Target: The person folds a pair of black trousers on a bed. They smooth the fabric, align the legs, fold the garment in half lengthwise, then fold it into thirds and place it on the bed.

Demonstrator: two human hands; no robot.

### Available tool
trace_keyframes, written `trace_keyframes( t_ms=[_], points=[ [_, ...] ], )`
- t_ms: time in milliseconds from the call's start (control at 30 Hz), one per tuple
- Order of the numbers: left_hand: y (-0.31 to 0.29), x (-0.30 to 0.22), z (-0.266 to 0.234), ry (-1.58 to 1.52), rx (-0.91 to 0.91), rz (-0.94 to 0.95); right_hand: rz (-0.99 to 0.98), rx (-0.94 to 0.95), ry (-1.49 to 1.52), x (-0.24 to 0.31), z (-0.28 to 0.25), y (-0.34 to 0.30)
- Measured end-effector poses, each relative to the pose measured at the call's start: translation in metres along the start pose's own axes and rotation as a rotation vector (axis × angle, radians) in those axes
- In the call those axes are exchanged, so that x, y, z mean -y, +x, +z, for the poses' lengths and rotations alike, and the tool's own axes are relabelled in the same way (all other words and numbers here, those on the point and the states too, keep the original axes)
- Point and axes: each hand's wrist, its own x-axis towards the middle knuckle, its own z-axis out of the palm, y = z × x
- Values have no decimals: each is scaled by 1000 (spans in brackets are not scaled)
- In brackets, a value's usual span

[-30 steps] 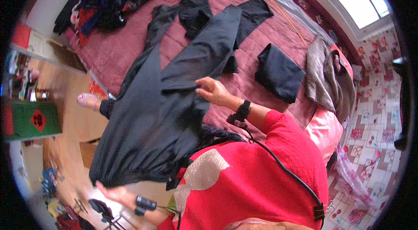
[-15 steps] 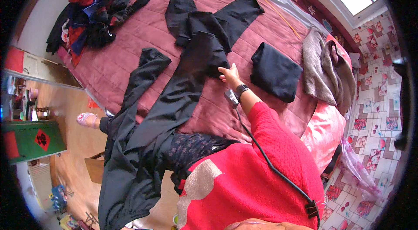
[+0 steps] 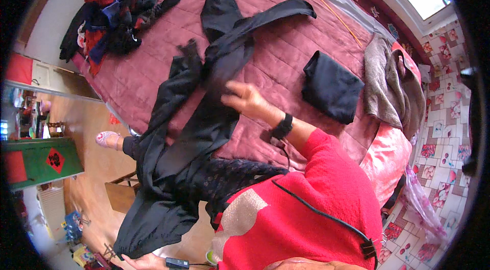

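Long black trousers [image 3: 191,137] stretch from the bed down across my lap toward the lower left. My left hand [image 3: 145,262], at the bottom edge, pinches the hem of their lower end. My right hand [image 3: 247,99] hovers at the upper part of the trousers; its fingers are smeared by motion, so their grip is unclear. Beyond it, another black garment [image 3: 222,12] lies spread on the bed, partly overlapped. A folded black garment [image 3: 334,87] rests to the right of my right hand.
A maroon quilted bedspread [image 3: 275,65] covers the bed. Piled clothes [image 3: 109,12] lie at the far left, and a grey-brown garment [image 3: 390,83] at the right. A thin orange stick [image 3: 329,10] lies near the far edge. A wooden stool [image 3: 122,196] stands on the floor at left.
My right hand has moved left over the trousers. The cloth near it has shifted and spread. My left hand has come further into view at the bottom with the hem.
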Motion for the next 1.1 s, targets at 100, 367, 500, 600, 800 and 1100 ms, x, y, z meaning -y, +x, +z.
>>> trace_keyframes(
  t_ms=[100,367,500,600,800,1100],
  points=[
    [3,7,0,-5,-33,-98,15,476,-427,9,28,-49],
    [12,20,4,58,-28,-10,199,629,-343,-9,57,-126],
    [10,29,10,79,22,-14,214,664,-319,-11,51,-124],
    [11,31,13,78,112,-30,203,653,-261,-14,45,-118],
    [13,29,12,142,46,-28,376,401,-196,-40,25,-73],
    [7,30,12,136,49,-7,191,194,-382,-42,64,2]
  ],
)
